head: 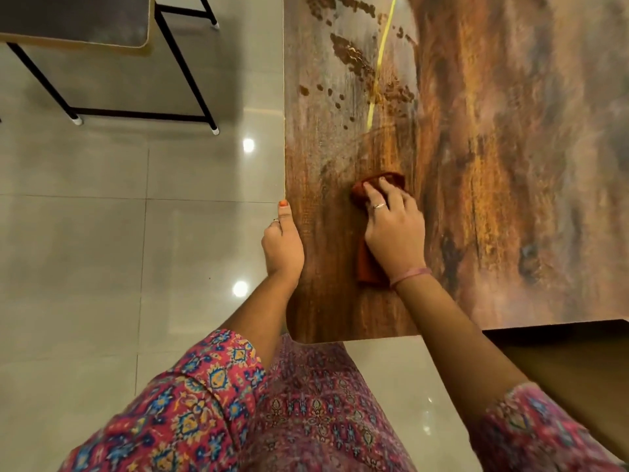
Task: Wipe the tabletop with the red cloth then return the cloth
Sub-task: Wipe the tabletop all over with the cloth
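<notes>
Cloth [372, 264] on desk [476, 165], near its left edge, under my right hand [394, 233]. My left hand [282, 247] at that edge. Second desk [75, 22] far left, well apart.

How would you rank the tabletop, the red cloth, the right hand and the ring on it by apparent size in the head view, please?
1. Tabletop, by far the largest.
2. Right hand.
3. Red cloth, though the hand hides much of it, so its rank is unsure.
4. Ring, the smallest.
</notes>
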`<state>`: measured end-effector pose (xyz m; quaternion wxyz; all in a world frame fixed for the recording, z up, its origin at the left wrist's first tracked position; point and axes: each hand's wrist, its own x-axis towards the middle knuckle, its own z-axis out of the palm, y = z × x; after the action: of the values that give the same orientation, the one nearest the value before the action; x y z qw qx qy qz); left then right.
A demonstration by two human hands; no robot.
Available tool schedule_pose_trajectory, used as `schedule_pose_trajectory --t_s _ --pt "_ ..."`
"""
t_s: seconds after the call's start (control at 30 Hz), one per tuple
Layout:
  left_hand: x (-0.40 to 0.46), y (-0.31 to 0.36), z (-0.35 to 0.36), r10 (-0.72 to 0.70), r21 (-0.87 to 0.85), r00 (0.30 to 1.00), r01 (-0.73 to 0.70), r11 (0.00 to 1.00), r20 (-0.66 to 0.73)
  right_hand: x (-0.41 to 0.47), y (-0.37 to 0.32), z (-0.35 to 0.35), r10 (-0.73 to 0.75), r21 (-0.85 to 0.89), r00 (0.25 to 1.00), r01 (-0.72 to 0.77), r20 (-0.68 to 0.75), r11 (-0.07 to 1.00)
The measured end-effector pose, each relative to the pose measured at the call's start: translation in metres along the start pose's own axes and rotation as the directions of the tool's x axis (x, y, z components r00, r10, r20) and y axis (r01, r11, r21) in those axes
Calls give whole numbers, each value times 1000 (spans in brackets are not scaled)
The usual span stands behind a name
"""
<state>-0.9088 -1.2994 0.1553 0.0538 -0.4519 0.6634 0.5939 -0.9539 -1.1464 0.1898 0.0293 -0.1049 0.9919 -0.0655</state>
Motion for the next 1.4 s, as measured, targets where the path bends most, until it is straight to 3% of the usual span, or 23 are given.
schedule_pose_trajectory --t_s 0.17,0.27,0.37,0.47,0.63,0.73,0.83,0.93,1.2,1.3,1.4 --pt "-3 2 0 -40 -3 999 40 999 -4 121 47 -10 191 104 982 -191 6 976" --pt "-4 3 1 -65 -7 998 65 998 -20 148 42 -12 267 160 964 -265 15 951" --pt "-4 3 1 -68 -8 997 68 998 -27 108 2 -5 45 177 999 -49 24 983" --pt "-5 5 1 -56 -23 998 55 998 -43 29 -28 -4 -209 175 970 186 122 967" --pt "-5 5 1 -42 -27 999 41 999 -30 4 -24 -10 -286 134 937 263 199 956" --pt "-5 6 -2 -74 30 997 75 997 -23 73 -20 -14 -190 104 973 177 129 979" --pt "-5 7 -3 -51 23 999 51 998 -18 165 -7 -19 15 116 997 -25 79 993" --pt "-7 9 -4 -79 -53 996 80 995 35 187 -11 -23 147 148 987 -154 57 977" --pt "3 14 -12 -232 -156 935 280 947 267 15 -44 -16 92 59 979 -104 183 993" --pt "9 21 -17 -276 -110 905 326 939 324 39 -37 -20 59 46 979 -69 193 997" --pt "11 29 -25 -292 -135 856 380 915 427 118 -28 -21 89 45 991 -94 100 995"
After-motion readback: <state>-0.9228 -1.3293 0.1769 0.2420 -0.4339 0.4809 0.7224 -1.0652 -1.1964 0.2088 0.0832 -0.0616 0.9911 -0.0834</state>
